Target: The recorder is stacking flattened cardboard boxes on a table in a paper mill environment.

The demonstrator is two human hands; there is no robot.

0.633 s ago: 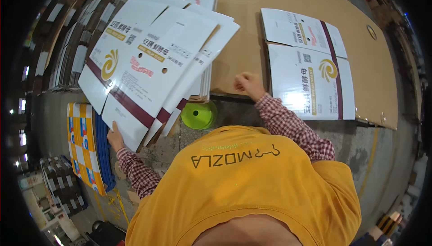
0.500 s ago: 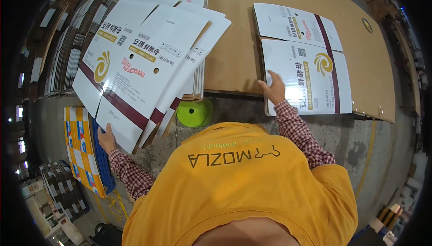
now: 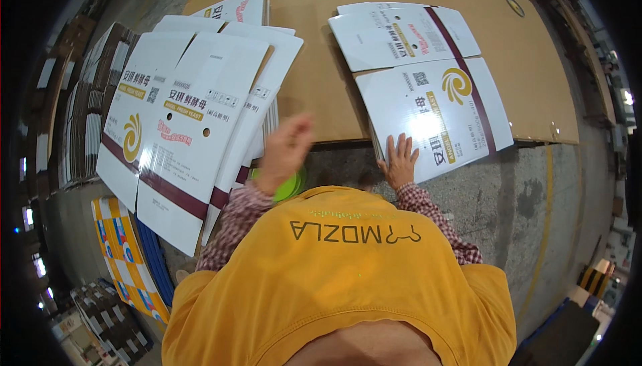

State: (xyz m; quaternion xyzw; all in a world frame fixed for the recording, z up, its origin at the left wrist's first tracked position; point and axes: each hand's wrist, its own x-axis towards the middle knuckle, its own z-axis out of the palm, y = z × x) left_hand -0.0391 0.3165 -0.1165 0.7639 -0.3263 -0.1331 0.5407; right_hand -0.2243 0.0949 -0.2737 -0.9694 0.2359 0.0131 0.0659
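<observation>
On the right of the brown table lies a stack of flat white cartons (image 3: 428, 108) with a maroon stripe and a gold swirl. My right hand (image 3: 401, 160) rests on its near left corner, palm down with fingers spread. Between this stack and the one on the left, my left hand (image 3: 286, 155) hangs in the air, blurred. No object shows in it, and its fingers are too smeared to read. To its left, a fanned pile of similar flat cartons (image 3: 184, 125) overhangs the table's near edge.
The brown cardboard-covered table (image 3: 317, 51) stretches away ahead. Below its edge stands a bright green round object (image 3: 287, 185), partly hidden by my left hand. Bundled cardboard (image 3: 93, 112) is stacked at far left, and a yellow-and-white checked panel (image 3: 127, 252) stands nearer.
My left hand has left the near edge of the left pile and swung right. My right hand has shifted from the right stack's left side onto its near corner, and that stack sits more askew.
</observation>
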